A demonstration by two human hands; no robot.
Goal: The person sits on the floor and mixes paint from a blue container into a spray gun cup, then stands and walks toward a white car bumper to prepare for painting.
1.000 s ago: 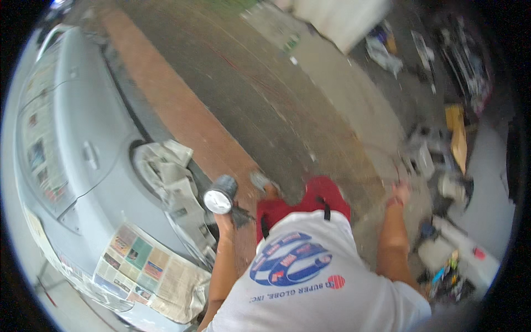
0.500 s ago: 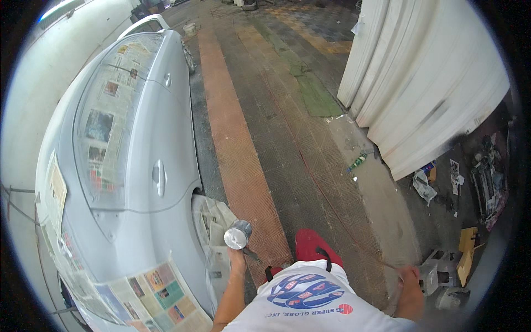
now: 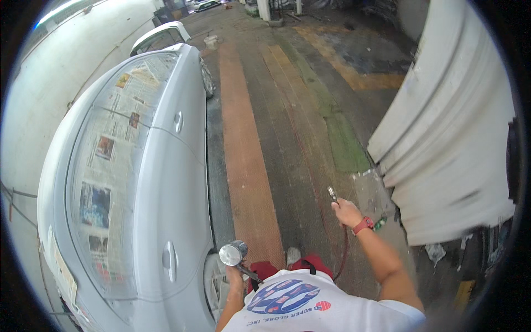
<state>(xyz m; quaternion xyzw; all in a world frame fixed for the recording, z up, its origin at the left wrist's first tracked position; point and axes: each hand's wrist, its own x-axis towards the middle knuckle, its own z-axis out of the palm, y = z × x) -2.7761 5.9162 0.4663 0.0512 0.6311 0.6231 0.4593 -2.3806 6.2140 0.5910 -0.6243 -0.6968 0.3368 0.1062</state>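
Spray gun sits in my left hand, near left, just beside the pale grey car. Fingers close around it under the metal cup; exact grip partly hidden. Same hold as half a second ago. Right hand is the change: low on the near right then, raised farther out now, over the dark floor, curled tight on a metal hose fitting that points far and left. Red hose hangs from it toward the near side. Newspaper covers the windows as before; rear-end sheets mostly out of view. White corrugated panel reaches nearer on the right.
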